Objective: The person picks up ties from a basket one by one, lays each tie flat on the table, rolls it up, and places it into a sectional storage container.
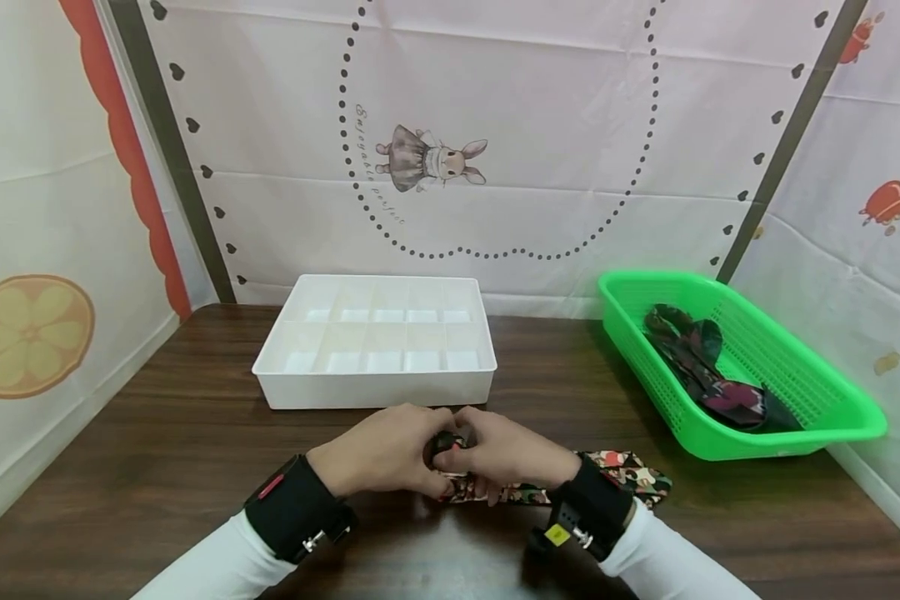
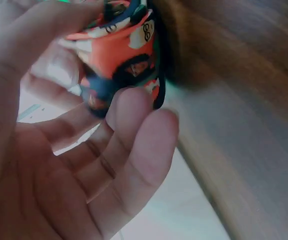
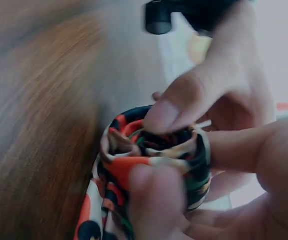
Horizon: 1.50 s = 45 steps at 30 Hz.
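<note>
Dark wood table before a printed fabric backdrop. At its far centre stands a white divided organizer tray, its compartments showing nothing inside. At the right, a green perforated basket contains one dark patterned necktie, lying loosely folded.

At the near edge, left hand and right hand meet around a floral necktie. Both grips are closed on its rolled end, fingers curled round the coil; the unrolled length trails rightward on the table beneath the right wrist.

The head view hides the coil between the fingers. The right wrist view shows its spiral layers, pinched between thumb and fingertips. The left wrist view shows the coil's orange and dark outer face held at the fingertips, just above the table.
</note>
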Available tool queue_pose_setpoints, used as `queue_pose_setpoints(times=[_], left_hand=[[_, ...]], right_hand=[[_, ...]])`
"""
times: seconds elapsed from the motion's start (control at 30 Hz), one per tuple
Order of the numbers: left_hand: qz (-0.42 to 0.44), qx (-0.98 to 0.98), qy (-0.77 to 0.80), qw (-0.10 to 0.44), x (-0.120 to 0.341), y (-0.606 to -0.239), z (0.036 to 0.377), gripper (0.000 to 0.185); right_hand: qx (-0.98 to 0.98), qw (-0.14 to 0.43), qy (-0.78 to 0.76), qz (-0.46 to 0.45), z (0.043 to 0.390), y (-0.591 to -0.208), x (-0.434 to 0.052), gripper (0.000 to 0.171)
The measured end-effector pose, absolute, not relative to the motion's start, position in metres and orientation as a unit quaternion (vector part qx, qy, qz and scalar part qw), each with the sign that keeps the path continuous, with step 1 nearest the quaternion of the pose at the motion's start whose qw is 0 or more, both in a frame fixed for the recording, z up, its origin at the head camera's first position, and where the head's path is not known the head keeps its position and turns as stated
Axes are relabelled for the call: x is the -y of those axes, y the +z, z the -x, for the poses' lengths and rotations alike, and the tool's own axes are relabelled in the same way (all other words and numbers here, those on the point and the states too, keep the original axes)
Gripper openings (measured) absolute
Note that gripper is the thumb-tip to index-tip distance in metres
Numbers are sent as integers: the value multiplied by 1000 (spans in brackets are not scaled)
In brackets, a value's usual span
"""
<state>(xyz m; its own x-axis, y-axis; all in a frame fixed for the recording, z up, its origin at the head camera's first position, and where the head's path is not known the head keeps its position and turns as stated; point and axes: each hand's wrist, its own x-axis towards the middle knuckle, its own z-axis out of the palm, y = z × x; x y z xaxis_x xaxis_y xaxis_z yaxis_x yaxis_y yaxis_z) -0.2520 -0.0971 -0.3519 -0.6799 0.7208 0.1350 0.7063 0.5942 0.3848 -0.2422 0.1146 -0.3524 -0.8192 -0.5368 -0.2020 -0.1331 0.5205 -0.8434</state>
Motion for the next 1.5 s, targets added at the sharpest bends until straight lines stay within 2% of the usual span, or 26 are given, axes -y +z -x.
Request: queue_pose_setpoints(times=[0.17,0.3,0.4,0.47,0.7,0.77,0.87,0.97,1.17,1.27,1.37,1.5], left_hand=[[-394,-899,193,15,92,-351,252,57],[-395,-901,181,14,87,-351,253,43],[-403,-896,187,11,83,-352,254,28],[-408,-892,193,16,81,-351,256,26],[-406,-898,168,16,72,-342,254,36],[-399,-904,152,12,67,-339,252,37],[-390,-910,138,13,62,-336,249,34],[-381,-914,134,33,61,-334,248,32],[-383,-912,133,66,58,-330,250,62],[-404,-903,136,51,52,-335,250,61],[-419,-896,145,34,48,-342,250,49],[-417,-894,161,26,43,-347,251,32]], right_hand=[[-775,306,-515,199,250,-354,-137,51],[-760,327,-526,198,254,-356,-143,52],[-771,313,-518,199,254,-357,-140,53],[-788,293,-504,197,253,-356,-136,53],[-882,154,-395,207,241,-346,-117,45],[-892,133,-378,211,238,-345,-114,44],[-879,151,-402,209,238,-345,-117,41],[-848,195,-452,198,240,-348,-126,43],[-786,271,-526,178,248,-360,-162,57],[-769,291,-544,169,250,-366,-178,57],[-783,278,-529,172,249,-366,-181,55],[-849,205,-454,177,244,-353,-172,62]])
